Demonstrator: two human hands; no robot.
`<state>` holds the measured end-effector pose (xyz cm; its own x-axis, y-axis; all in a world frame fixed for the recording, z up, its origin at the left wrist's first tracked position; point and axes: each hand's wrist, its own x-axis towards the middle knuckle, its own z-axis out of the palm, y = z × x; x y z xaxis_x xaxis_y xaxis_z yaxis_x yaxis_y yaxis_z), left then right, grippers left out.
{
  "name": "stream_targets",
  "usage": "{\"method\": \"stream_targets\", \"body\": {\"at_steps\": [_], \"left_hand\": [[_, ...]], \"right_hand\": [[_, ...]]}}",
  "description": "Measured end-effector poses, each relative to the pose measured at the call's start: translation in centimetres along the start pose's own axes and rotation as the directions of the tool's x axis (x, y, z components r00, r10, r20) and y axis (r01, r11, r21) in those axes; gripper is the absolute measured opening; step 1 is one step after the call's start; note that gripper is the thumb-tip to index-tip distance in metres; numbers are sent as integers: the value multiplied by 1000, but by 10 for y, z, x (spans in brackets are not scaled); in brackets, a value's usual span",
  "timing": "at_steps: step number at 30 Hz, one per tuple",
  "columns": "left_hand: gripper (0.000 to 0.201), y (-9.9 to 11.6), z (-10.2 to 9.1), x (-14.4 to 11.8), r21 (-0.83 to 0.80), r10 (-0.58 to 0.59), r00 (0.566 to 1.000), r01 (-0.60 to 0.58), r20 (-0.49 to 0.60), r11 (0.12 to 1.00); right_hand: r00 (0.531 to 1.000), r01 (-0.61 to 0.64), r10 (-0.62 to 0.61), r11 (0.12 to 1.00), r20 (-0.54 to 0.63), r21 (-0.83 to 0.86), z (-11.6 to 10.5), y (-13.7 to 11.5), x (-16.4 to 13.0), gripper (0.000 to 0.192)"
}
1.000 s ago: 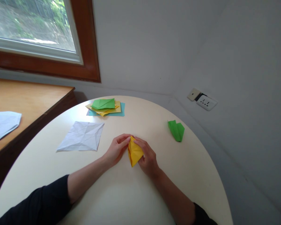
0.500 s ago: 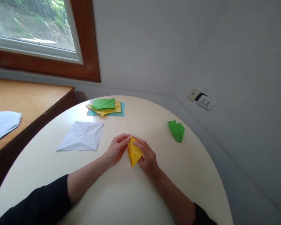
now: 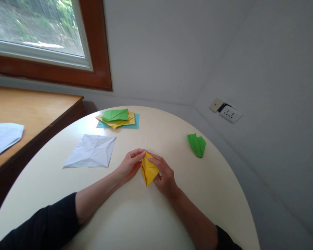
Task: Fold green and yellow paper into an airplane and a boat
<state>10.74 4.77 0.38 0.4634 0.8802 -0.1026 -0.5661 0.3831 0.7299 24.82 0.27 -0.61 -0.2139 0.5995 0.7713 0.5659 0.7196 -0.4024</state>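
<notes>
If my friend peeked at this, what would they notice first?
Probably the yellow folded paper, bright between the left hand and right hand, near the middle. Then maybe the green folded paper on the round table, off to the right, and the creased white sheet to the left.

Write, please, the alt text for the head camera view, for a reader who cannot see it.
A person's left grip and right grip hold a folded yellow paper at a round pale table. A creased white sheet and a pile of coloured papers lie to the left, a folded green paper to the right.
</notes>
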Motion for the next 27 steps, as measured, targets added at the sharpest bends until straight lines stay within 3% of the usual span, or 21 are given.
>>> {"method": "stream_targets", "body": {"at_steps": [11, 14, 17, 23, 25, 27], "left_hand": [[20, 3, 0, 3, -84, -34, 998, 29, -55, 996], [18, 4, -2, 4, -115, -42, 995, 31, -95, 993], [14, 5, -3, 5, -139, -55, 991, 37, -124, 990], [13, 8, -6, 6, -183, -92, 987, 67, -133, 981], [13, 9, -7, 6, -188, -96, 984, 67, -150, 980], [15, 10, -9, 7, -192, -92, 983, 60, -161, 980]], "right_hand": [[996, -28, 24, 998, -81, -51, -1, -4, 2, 42], [987, -90, 87, 996, -132, -17, -2, -3, 1, 42], [940, -248, 260, 965, -222, 81, 1, 6, -2, 38], [771, -460, 579, 795, -266, 397, 11, 22, -5, 27], [764, -483, 593, 786, -252, 386, 10, 20, -4, 25], [798, -490, 566, 810, -208, 324, 8, 15, -4, 24]]}}
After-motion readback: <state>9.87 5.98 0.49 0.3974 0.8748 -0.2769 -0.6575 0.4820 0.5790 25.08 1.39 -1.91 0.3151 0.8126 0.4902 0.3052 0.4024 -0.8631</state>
